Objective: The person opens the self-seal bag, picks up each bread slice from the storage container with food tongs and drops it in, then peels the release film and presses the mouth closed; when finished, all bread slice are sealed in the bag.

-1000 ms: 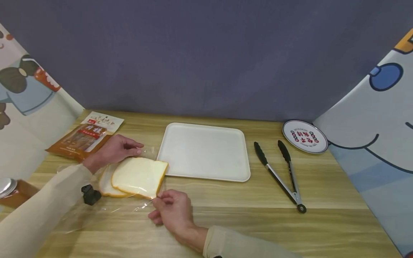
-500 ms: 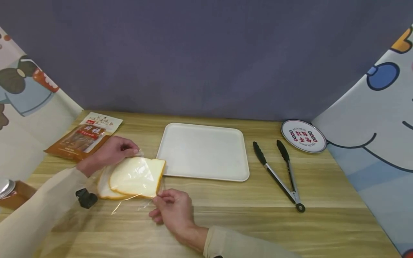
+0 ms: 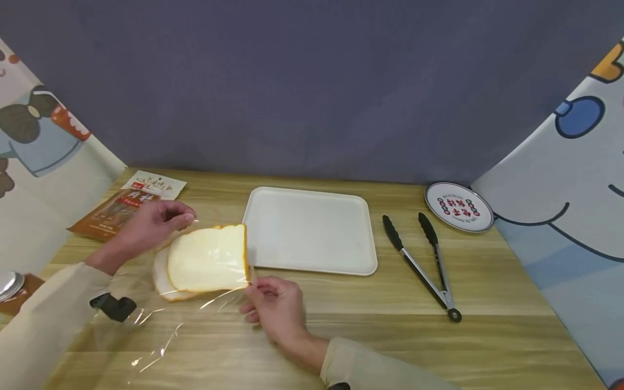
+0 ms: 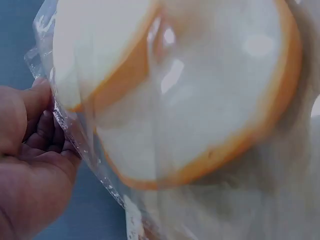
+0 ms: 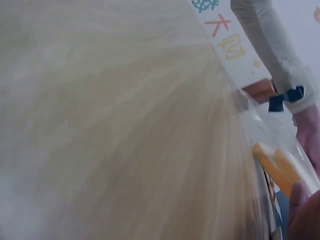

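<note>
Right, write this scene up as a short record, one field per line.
left hand: left hand pinches the edge of a clear plastic bag
right hand: right hand pinches at the bread's near right corner
in bag: overlapping bread slices
middle: white tray, right of the bread
right: tongs, arms spread, black tips pointing away from the person
far right: round plate with red lettering
far left: brown packet, partly hidden by the left hand
left edge: silver-lidded jar, partly out of frame

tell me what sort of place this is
Probably a staged food-preparation tabletop rather than a working kitchen: there are bagged bread slices and tongs, with a plain dark backdrop behind them.
</note>
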`<state>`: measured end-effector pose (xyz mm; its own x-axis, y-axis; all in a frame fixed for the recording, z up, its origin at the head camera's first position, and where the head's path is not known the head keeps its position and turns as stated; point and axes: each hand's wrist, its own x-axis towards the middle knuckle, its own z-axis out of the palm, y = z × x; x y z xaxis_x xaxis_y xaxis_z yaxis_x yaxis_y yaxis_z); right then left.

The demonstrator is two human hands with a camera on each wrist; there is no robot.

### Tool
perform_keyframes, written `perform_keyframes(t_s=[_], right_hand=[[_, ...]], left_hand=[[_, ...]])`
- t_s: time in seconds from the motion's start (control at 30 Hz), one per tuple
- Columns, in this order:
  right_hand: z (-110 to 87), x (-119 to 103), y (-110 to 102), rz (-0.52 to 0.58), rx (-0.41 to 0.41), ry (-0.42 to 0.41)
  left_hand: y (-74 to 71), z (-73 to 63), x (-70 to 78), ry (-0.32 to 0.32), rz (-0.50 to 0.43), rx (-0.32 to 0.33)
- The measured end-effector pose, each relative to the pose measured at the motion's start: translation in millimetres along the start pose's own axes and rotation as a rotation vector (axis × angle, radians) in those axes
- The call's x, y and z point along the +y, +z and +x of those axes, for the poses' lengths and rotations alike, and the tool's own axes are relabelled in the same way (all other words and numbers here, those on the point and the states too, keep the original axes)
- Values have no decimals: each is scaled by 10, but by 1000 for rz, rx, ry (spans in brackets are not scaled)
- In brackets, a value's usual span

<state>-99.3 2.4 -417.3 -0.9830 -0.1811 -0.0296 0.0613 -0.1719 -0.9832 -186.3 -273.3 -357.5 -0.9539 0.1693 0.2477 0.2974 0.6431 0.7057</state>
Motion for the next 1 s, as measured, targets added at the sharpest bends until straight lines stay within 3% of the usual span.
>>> perform_keyframes(t_s=[0.27,0.5,0.67,0.8,1.0], right_hand=[[68,-11,-121,26,32,-41],[180,-89,-311,18,22,-182],[257,-181,-438,15,39,-282],[292,-240,-499,48,43,-321],[321,-262,-559,53,31,-345]], left_hand=[[-41,-54,55,16,-71,82],[-37,-125,158,-40,-134,126],[42,-135,270,17,-265,164],[99,-135,324,39,-293,159],[170,-147,345,34,-258,96]])
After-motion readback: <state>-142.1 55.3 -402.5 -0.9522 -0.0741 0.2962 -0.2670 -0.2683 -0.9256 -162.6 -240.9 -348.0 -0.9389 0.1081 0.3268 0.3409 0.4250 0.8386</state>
